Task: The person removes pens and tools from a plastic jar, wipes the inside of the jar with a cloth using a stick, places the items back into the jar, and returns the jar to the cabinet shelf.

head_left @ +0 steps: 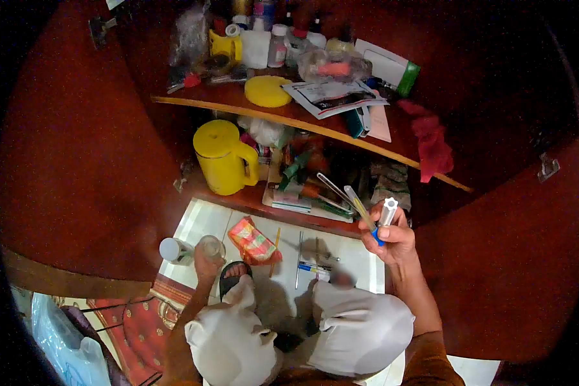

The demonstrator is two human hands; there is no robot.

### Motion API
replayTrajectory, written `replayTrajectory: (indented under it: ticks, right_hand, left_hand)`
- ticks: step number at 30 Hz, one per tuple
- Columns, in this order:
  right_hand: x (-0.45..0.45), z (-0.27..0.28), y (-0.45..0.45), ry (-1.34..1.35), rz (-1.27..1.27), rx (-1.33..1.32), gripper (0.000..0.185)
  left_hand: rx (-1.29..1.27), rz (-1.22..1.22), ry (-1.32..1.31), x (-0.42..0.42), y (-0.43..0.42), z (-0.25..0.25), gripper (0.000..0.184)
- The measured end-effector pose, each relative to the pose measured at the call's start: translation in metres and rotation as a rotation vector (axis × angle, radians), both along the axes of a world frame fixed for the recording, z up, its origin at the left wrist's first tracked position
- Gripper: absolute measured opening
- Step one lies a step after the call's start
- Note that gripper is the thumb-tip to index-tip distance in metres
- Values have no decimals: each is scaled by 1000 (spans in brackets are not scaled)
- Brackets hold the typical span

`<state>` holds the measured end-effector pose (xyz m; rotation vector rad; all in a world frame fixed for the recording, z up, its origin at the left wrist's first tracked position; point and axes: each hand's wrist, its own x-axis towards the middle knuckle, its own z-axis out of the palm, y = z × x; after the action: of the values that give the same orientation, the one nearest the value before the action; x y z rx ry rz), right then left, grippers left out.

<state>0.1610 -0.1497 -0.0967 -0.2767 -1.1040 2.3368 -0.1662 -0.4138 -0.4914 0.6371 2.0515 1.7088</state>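
Low on the left, my left hand (207, 269) is closed around a clear glass jar (210, 246), its round mouth facing up. Beside it on the floor is another jar with a white lid (170, 249). My right hand (395, 238), raised in front of the shelves, grips a bunch of slim pen-like items (357, 198). Among them is a silvery-white tube (388, 211) with a star-shaped end, and something blue shows at the thumb. On the floor between the hands lie an orange-red packet (254, 241), a yellow pencil (277, 238), and several pens and thin rods (312, 266).
A yellow jug (222, 157) stands on the lower shelf, beside piled items. The upper shelf (289, 117) holds a yellow lid (267, 91), bottles, packets and a red cloth (429, 138) hanging over its edge. Open cabinet doors flank both sides. A blue plastic bag (64, 341) lies lower left.
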Motion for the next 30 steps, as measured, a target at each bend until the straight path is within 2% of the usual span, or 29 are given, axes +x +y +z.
replayTrajectory:
  ticks: [1, 4, 8, 10, 13, 14, 15, 17, 20, 22, 24, 25, 27, 30]
  right_hand:
    - [-1, 1, 1, 8, 11, 3, 29]
    - [-4, 3, -1, 19, 38, 63, 30]
    - [-3, 7, -4, 23, 42, 31, 29]
    - [-4, 9, -4, 37, 50, 36, 29]
    - [-5, 14, -7, 15, 67, 54, 28]
    - [-4, 15, -8, 6, 80, 59, 28]
    - [-3, 16, -8, -1, 92, 65, 28]
    - [-5, 21, -7, -28, 108, 100, 29]
    - [-13, 34, -14, -79, 125, 153, 29]
    - [-26, 46, -20, -94, 186, 183, 28]
    - [-36, 49, -22, -131, 246, 197, 26]
    - [-43, 61, -30, -139, 266, 207, 27]
    - [-52, 63, -34, -155, 311, 234, 33]
    - [-59, 66, -38, -152, 349, 236, 33]
  left_hand:
    - [233, 77, -332, -4, -1, -35, 71]
    - [331, 35, -394, 18, -2, 1, 68]
    - [133, 34, -66, 15, -13, -2, 68]
    - [-93, 11, 195, 23, -16, 35, 68]
    - [-321, 106, 376, 19, -34, 3, 66]
    - [-467, 62, 739, 12, -48, -34, 63]
    - [-508, 138, 482, 18, -52, -24, 60]
    - [-555, 275, -33, 41, -60, 19, 56]
    - [28, 306, 158, 48, -54, 81, 43]
    - [-10, 117, 137, 51, -31, 201, 29]
    - [128, -133, -33, 67, 0, 311, 28]
    - [222, -260, -31, 74, 12, 348, 29]
    - [424, -454, -87, 88, 36, 402, 33]
    - [624, -564, -133, 106, 63, 442, 36]
